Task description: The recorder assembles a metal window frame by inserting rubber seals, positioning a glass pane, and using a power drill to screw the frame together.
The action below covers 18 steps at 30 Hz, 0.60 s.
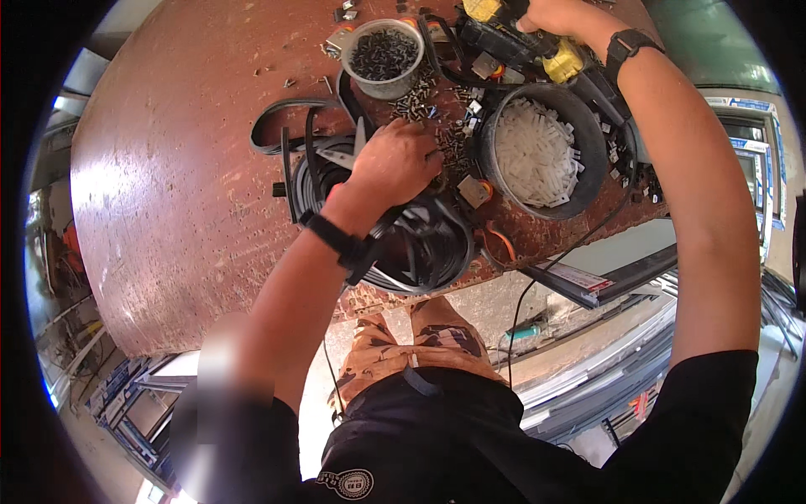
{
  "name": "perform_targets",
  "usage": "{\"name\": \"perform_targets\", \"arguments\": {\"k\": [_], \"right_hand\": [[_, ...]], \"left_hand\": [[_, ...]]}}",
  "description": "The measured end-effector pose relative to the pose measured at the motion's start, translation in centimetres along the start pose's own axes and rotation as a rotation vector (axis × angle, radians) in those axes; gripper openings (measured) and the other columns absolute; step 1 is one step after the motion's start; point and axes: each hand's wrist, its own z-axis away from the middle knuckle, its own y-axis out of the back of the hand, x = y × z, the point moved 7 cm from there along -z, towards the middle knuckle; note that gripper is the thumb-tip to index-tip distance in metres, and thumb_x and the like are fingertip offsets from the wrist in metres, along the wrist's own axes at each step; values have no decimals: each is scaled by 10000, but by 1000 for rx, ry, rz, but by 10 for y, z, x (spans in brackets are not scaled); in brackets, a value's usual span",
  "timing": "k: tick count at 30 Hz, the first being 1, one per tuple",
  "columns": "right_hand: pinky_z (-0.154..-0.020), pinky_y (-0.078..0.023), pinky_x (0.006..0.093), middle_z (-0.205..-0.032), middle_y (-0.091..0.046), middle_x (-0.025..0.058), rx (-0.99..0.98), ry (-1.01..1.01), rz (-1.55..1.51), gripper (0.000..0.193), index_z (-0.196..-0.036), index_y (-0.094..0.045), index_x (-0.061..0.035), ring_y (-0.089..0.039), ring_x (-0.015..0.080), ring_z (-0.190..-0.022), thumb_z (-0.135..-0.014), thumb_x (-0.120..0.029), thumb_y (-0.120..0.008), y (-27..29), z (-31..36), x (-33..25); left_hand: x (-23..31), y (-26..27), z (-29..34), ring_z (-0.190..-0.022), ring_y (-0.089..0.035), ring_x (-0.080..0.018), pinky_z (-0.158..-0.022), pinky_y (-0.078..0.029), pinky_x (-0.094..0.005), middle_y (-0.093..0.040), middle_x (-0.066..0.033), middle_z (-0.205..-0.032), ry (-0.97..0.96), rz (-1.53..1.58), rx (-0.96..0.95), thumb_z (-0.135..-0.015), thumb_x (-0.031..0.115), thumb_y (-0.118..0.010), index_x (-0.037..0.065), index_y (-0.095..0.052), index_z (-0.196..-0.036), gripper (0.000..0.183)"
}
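Note:
My left hand point(396, 164) is over a coil of black rubber strip point(420, 252), its fingers curled down beside loose screws point(416, 105). What its fingertips hold, if anything, is hidden. Grey pointed blades point(340, 158), like those of scissors, stick out next to that hand on the coil. At the far right my right hand point(558, 17) grips a yellow-and-black power tool point(562, 63), which looks like a drill; the picture's upper edge cuts it off. Between my arms stands a dark round tub point(592, 126) of white plastic pieces point(537, 155).
A small metal bowl point(384, 87) of dark screws stands at the far middle of the worn red-brown table point(185, 168). Orange-marked metal pieces point(475, 191) lie near the tub. A black cable point(525, 294) hangs over the near edge. Long frame profiles point(604, 370) are stacked below, at right.

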Motion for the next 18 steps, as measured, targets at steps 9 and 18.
{"name": "perform_targets", "arguments": {"k": [9,18], "right_hand": [[-879,-509,466,-1100,-680,238,-40,185,-178,533,-1179,-626,-11,-643,393,-1049,-731,-216,-828,-22,-1,-35],[-874,-512,427,-1105,-687,214,208,293,-253,555,-1236,-595,-30,-652,371,-1027,-725,-161,-768,-43,-21,28]], "left_hand": [[-22,21,-40,-912,-652,-389,-765,-537,-470,-654,-182,-973,403,65,106,-872,217,-651,85,-668,-1061,231],[-17,-11,-63,-984,-702,-296,-782,-579,-405,-711,-128,-1055,384,-115,-103,-882,123,-585,93,-643,-1089,217]]}}
